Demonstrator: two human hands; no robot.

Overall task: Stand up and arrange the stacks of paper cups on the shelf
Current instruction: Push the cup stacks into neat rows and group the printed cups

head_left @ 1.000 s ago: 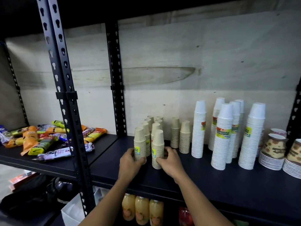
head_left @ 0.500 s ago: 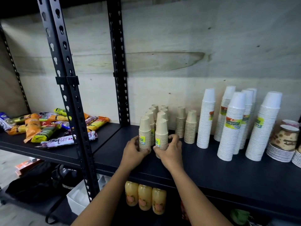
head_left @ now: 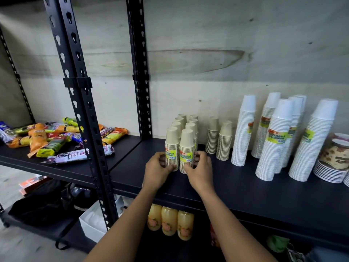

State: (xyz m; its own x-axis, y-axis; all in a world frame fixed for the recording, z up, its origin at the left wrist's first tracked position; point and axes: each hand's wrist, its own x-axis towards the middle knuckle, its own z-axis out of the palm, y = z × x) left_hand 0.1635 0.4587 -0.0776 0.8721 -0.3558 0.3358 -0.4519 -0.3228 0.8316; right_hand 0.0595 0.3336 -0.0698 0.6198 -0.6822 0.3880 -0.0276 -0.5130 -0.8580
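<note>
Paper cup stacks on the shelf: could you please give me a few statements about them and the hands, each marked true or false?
1. The left hand grips the front left tan cup stack. True.
2. The right hand hangs free, touching nothing. False: it grips the front right tan cup stack.
3. The white cup stacks stand taller than the tan ones. True.
4. The juice bottles stand among the cups. False: they stand on the level below.
5. Snack packets lie in the bay to the left. True.
</note>
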